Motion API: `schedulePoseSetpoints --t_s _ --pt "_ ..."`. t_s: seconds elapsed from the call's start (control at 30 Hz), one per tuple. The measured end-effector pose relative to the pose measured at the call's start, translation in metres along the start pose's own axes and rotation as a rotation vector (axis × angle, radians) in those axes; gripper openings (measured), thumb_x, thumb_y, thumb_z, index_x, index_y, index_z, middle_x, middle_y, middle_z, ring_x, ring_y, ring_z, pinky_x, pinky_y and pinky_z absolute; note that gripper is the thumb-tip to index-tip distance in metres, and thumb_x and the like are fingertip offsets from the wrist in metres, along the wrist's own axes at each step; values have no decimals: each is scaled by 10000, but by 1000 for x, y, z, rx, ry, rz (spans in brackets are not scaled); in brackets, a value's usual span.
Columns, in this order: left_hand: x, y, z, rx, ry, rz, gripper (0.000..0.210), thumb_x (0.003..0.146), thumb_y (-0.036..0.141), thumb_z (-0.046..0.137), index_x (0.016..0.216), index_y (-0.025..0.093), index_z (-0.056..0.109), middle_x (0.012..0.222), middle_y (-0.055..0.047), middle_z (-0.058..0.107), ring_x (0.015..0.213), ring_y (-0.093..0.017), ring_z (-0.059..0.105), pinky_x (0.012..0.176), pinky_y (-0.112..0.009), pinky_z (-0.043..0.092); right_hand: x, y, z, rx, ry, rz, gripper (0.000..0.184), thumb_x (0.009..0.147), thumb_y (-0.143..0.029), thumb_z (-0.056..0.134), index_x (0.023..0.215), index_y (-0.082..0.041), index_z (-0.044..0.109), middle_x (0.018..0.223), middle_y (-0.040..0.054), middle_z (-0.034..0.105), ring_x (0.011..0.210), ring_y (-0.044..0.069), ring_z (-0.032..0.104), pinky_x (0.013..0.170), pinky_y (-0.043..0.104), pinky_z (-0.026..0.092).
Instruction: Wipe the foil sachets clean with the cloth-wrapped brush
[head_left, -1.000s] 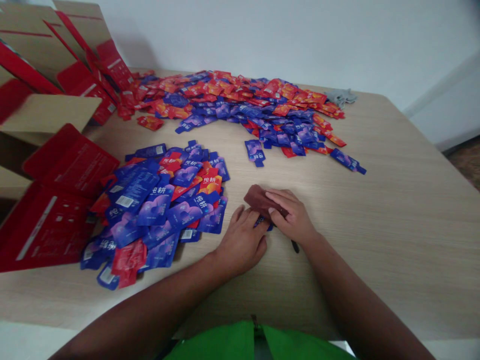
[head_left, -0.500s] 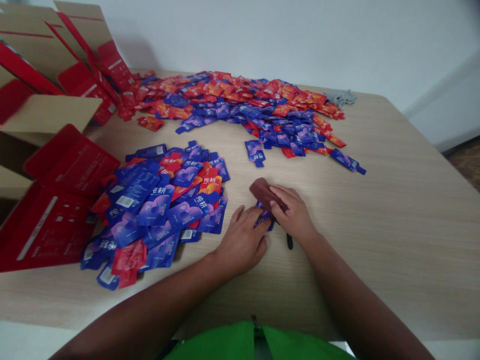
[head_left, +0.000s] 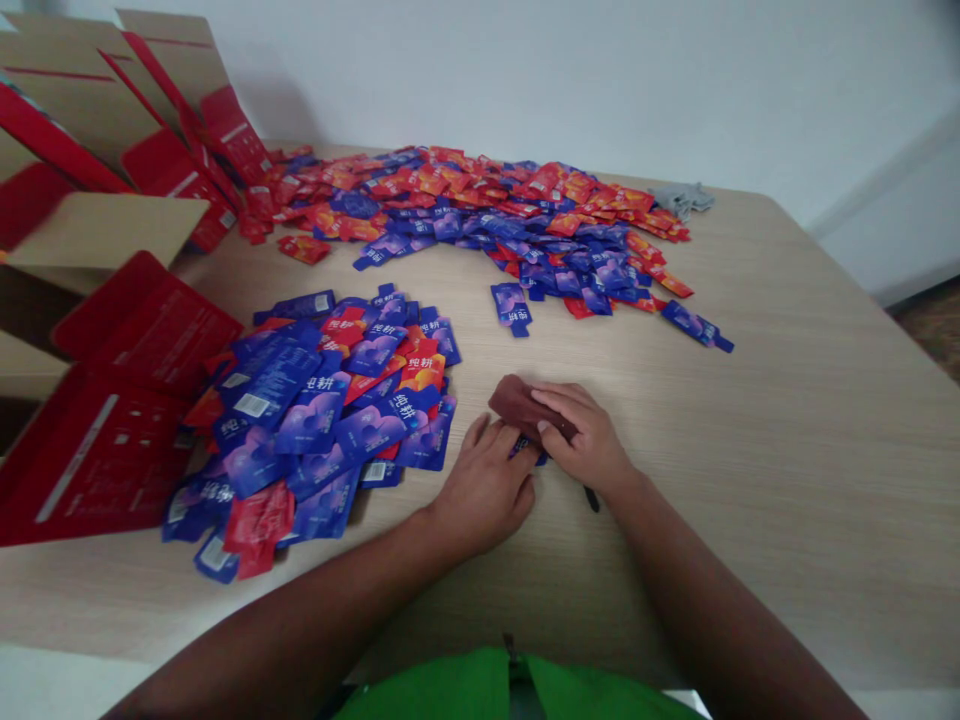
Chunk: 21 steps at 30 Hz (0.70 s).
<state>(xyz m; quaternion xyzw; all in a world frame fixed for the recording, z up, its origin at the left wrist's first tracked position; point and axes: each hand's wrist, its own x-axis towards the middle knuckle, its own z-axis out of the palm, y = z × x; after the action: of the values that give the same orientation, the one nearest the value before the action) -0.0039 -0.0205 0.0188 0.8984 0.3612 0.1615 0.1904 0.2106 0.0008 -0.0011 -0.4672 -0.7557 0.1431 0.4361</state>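
In my right hand (head_left: pixel 589 440) is a brown cloth (head_left: pixel 517 400), its fingers closed round the near end. The cloth lies over a small blue sachet (head_left: pixel 523 447), of which only a little shows. My left hand (head_left: pixel 487 485) rests flat beside it, fingers spread, with the fingertips pressing the sachet to the table. From under my right hand sticks out the tip of a thin black object (head_left: pixel 592 498); its kind is hidden. Left of my hands lies a loose heap of blue and red sachets (head_left: pixel 315 415).
A long pile of red and blue sachets (head_left: pixel 480 205) runs along the table's back edge. Open red cardboard boxes (head_left: pixel 97 440) stand at the left. Single sachets (head_left: pixel 511 308) lie before the pile, and a grey cloth (head_left: pixel 682 200) lies at the back right.
The brown cloth has shifted slightly left and toward me with my right hand, covering more of the sachet. The black object's tip has moved a little right. My left hand stays nearly in place.
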Motion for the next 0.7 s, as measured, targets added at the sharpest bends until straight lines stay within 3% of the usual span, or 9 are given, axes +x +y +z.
schedulePoseSetpoints --t_s 0.13,0.27,0.43,0.63,0.7 --pt "0 0 1 5 -2 1 489 931 228 637 1420 232 635 1421 -136 600 1400 -320 524 1323 -588 251 1 3 3 -68 0 58 435 949 -212 614 1372 -258 706 1361 93 742 1250 295 684 1097 537 573" --pt "-1 -1 2 4 -2 6 511 940 220 621 1451 223 612 1548 -147 544 1486 -329 464 1320 -598 247 0 15 5 -244 92 173 414 964 -256 603 1364 -213 699 1353 133 739 1228 332 679 1106 578 553" --pt "-2 -1 0 22 -10 5 472 971 252 604 1442 222 622 1552 -139 555 1477 -329 470 1313 -596 256 -2 26 1 -362 164 260 398 957 -284 616 1333 -185 702 1319 165 738 1194 369 679 1084 621 547" --pt "0 -2 -4 -2 -75 11 502 955 174 577 1452 229 616 1467 -126 627 1254 -318 591 1108 -538 479 0 13 -3 -94 3 197 431 974 -262 614 1401 -234 664 1374 123 727 1254 304 693 1116 551 557" --pt "1 -4 -7 -24 -76 32 565 911 164 621 1471 243 604 1516 -119 597 1321 -328 559 1118 -529 474 0 7 -3 -21 -73 166 437 982 -268 616 1417 -254 658 1396 107 724 1281 291 689 1132 540 550"
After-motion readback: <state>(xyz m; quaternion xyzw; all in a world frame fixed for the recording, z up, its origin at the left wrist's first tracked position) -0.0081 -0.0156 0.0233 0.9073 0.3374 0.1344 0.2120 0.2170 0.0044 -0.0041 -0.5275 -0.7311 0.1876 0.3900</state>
